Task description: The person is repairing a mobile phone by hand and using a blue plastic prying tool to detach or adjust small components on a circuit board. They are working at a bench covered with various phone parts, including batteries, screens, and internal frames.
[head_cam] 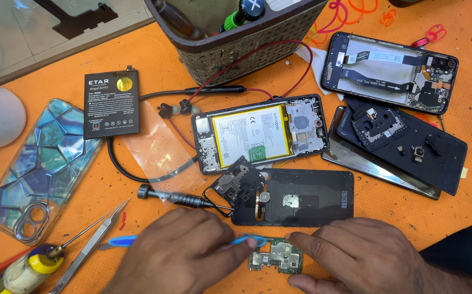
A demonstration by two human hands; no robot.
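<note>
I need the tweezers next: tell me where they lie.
In the head view the tweezers lie low on the left of the orange mat, between the glue bottle and the left hand, below the clear phone case.

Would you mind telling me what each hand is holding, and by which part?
The left hand grips a blue plastic pry tool around its middle. The right hand pinches the green circuit board at its right edge, against the orange mat.
</note>
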